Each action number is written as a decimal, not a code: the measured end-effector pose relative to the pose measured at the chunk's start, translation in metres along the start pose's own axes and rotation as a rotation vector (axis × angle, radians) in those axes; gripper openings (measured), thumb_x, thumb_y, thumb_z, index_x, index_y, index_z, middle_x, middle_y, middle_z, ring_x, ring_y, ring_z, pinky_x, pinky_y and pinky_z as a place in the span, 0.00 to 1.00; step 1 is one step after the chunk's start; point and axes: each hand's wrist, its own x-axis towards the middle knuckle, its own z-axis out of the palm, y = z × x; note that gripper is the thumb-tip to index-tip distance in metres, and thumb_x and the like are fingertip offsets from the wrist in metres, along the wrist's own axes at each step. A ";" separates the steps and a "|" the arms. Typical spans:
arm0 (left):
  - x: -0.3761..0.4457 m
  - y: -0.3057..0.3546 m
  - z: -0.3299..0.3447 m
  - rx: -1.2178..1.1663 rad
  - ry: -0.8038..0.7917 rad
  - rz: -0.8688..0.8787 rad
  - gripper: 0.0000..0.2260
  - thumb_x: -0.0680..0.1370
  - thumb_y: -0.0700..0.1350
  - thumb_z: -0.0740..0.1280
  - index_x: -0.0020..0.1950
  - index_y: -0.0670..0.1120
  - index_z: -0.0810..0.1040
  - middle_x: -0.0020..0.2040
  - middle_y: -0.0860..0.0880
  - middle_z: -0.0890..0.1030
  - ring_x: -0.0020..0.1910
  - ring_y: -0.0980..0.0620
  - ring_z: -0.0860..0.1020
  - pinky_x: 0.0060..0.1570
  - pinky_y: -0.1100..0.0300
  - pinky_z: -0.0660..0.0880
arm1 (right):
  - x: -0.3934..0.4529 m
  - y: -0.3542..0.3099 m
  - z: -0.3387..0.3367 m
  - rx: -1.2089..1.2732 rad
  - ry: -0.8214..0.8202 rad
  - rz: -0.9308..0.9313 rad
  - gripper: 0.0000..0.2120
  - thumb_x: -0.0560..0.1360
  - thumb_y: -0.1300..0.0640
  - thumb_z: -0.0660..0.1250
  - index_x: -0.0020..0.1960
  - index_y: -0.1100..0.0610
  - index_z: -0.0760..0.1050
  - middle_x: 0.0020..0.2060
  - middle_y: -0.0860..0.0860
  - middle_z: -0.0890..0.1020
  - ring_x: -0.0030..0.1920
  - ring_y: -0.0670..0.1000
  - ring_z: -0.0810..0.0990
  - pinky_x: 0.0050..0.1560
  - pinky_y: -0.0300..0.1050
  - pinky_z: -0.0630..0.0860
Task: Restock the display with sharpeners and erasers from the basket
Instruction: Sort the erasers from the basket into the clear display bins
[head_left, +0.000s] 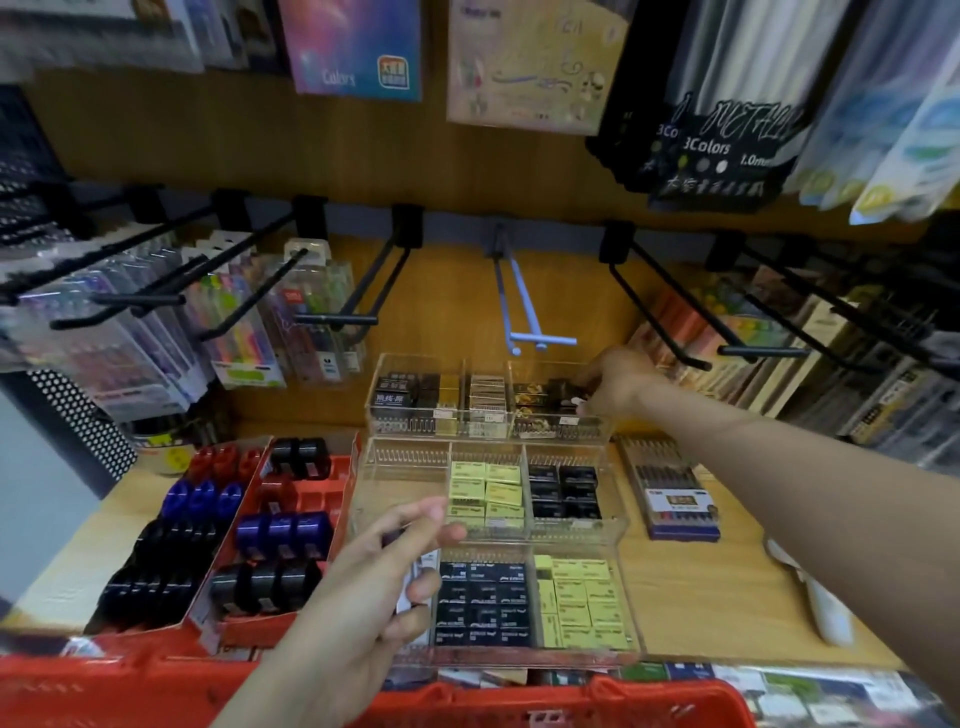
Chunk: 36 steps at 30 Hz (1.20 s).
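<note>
A tiered clear acrylic display (621, 525) holds black erasers (483, 603) and yellow erasers (582, 597) in its compartments. My right hand (615, 382) reaches into the top tier's right compartment, fingers closed on a small black eraser (563, 388). My left hand (384, 577) hovers over the front left of the display, gripping several small packaged erasers (415, 582), partly hidden by the fingers. Red trays (340, 480) on the left carry black, blue and red sharpeners (283, 532). The red basket (545, 706) rim runs along the bottom edge.
Black hooks (332, 317) with hanging pen packs jut out above the display on both sides, and a bare white hook (524, 312) sits over the top tier. A pen pack (670, 488) and a white object (826, 603) lie on the wooden shelf to the right.
</note>
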 end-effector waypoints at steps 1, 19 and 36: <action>0.000 0.001 -0.001 -0.002 0.001 -0.003 0.19 0.68 0.48 0.71 0.59 0.48 0.80 0.49 0.45 0.86 0.27 0.56 0.65 0.18 0.67 0.57 | 0.002 -0.002 -0.002 -0.016 -0.013 -0.001 0.27 0.70 0.51 0.77 0.67 0.54 0.76 0.63 0.52 0.79 0.61 0.53 0.78 0.61 0.44 0.76; 0.006 -0.002 -0.001 -0.020 0.013 -0.013 0.11 0.77 0.45 0.69 0.59 0.48 0.80 0.53 0.43 0.84 0.25 0.56 0.65 0.17 0.67 0.56 | 0.018 0.004 0.019 -0.011 0.110 -0.070 0.09 0.69 0.58 0.78 0.49 0.53 0.84 0.52 0.51 0.83 0.52 0.49 0.81 0.55 0.38 0.76; 0.003 -0.002 0.004 -0.030 0.014 0.006 0.10 0.77 0.43 0.69 0.58 0.47 0.81 0.47 0.44 0.85 0.25 0.57 0.65 0.17 0.68 0.57 | 0.003 -0.001 0.012 -0.400 -0.188 -0.475 0.32 0.75 0.73 0.59 0.65 0.39 0.75 0.76 0.52 0.59 0.74 0.56 0.62 0.64 0.49 0.72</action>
